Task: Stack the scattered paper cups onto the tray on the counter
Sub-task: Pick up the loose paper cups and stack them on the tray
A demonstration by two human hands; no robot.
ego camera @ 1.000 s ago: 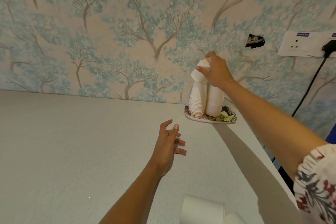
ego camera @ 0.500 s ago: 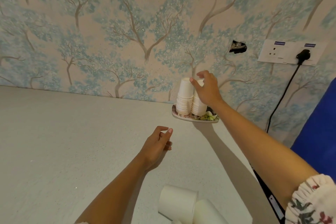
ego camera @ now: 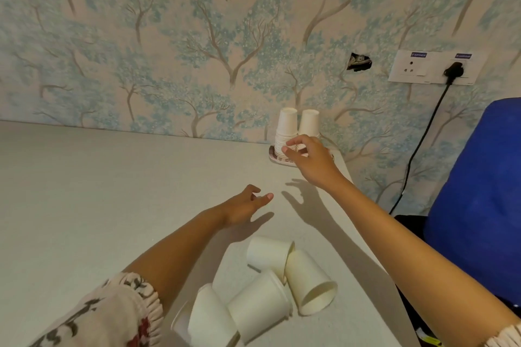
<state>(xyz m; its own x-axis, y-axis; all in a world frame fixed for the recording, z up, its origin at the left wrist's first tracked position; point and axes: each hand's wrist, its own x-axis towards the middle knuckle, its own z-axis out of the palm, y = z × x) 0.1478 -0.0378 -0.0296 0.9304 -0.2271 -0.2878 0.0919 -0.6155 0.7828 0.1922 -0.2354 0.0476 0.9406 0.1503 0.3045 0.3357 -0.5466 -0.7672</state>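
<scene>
Paper cups [ego camera: 287, 284] lie in two places on the pale bench [ego camera: 84, 205]. Four loose ones rest on their sides in a cluster at the near edge, touching one another, their open mouths turned different ways. Farther back, against the wall, two upside-down stacks [ego camera: 287, 132] stand side by side on a small patterned tray [ego camera: 275, 157]; the left stack shows many nested rims, and the right one is partly hidden by the person's hand.

The right hand [ego camera: 310, 162] hovers in front of the tray, palm down, its fingers [ego camera: 293, 146] spread and loosely bent, holding nothing; whether the fingertips touch the stacked rims cannot be told. The left hand [ego camera: 244, 207] hangs low over the bench between the tray and the loose cluster, its fingers relaxed and slightly curled, also holding nothing. Both forearms are bare, with gathered floral sleeves [ego camera: 112, 315] at the lower edge of the view.

Behind the bench, wallpaper printed with blue trees [ego camera: 169, 51] covers the wall. A white socket plate [ego camera: 434, 67] is on the right with a black plug [ego camera: 454, 70] in it and a cable hanging down. A small ragged hole [ego camera: 359, 62] shows in the wall left of the plate. A large blue object [ego camera: 479, 191] stands at the right edge.
</scene>
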